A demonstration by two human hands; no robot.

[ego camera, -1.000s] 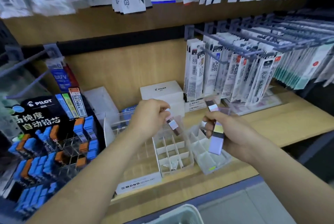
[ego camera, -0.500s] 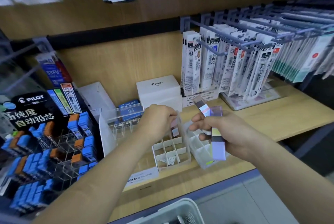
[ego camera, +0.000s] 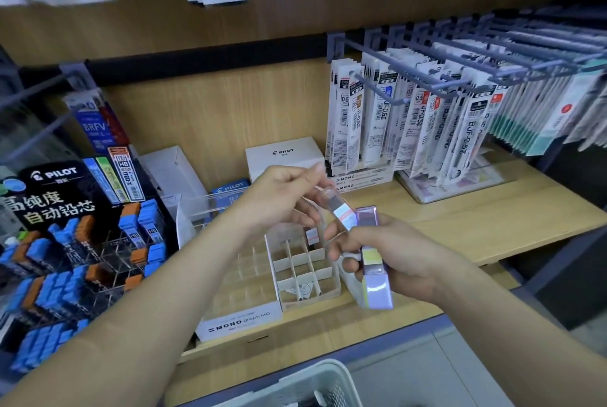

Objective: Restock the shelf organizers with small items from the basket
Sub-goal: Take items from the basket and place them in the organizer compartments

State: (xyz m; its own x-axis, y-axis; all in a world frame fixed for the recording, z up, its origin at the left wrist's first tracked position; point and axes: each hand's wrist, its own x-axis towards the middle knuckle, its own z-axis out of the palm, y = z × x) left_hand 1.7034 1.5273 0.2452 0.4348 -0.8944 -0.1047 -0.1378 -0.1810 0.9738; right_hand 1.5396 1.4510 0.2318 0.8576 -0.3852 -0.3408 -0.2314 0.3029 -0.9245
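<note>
Wooden shelf [ego camera: 460, 219] under hanging packets [ego camera: 423, 130]. Centre frame: one divided organizer [ego camera: 295, 260] with one case [ego camera: 310, 236] inside. Right hand [ego camera: 404, 259] grips two slim cases [ego camera: 376, 275]. Left hand [ego camera: 279, 199] meets the upper one, grip unclear. One basket [ego camera: 315, 370] at bottom edge.

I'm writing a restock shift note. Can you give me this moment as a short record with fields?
left hand: pinches the upper end of a clear case
right hand: grips a lavender case; the clear case's lower end meets it
organizer: white divided tray on the shelf, one small case standing in a back cell
basket: white, at the bottom edge
left side: Pilot display, blue and orange cases
right side: hanging refills
</note>
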